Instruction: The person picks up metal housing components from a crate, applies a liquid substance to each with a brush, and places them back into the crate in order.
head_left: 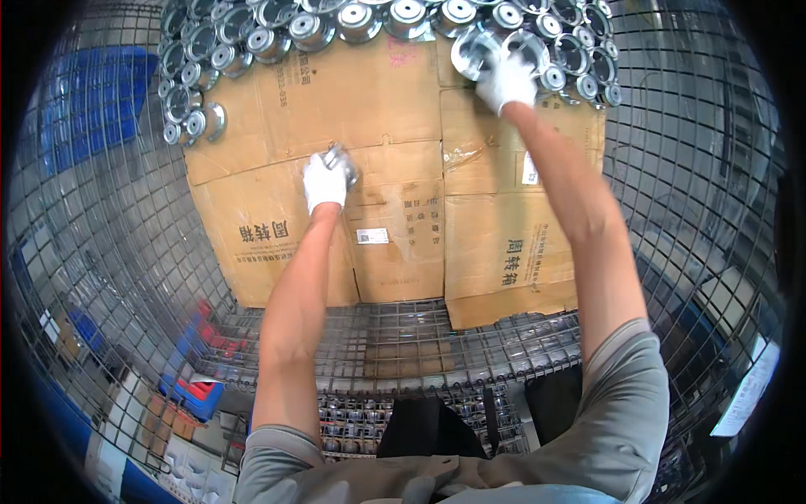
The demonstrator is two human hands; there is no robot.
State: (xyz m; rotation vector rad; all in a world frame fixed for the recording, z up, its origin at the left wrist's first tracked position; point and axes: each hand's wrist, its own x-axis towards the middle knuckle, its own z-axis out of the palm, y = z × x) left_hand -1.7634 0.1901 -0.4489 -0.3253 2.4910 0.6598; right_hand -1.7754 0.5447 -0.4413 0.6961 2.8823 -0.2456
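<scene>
My left hand (325, 180), in a white glove, is closed around a shiny metal part (346, 165) above the cardboard; motion blurs it, but it resembles the flanged cups at the far side. Stretched farther forward, my right hand (509, 82) is gloved too and reaches into the front of the rows. Its blurred fingers close at the rims of two flanged metal cups, one on the left (473, 57) and one on the right (529, 50); the fingertips are partly hidden. Several similar cups (358, 21) stand close together along the far edge of the cardboard.
Flattened cardboard sheets (395, 181) line the bottom of a wire mesh cage, whose walls (688, 168) rise on both sides. A lower mesh edge (403, 336) lies near my body, with more metal parts (353, 424) below. Left outside are blue bins (197, 395).
</scene>
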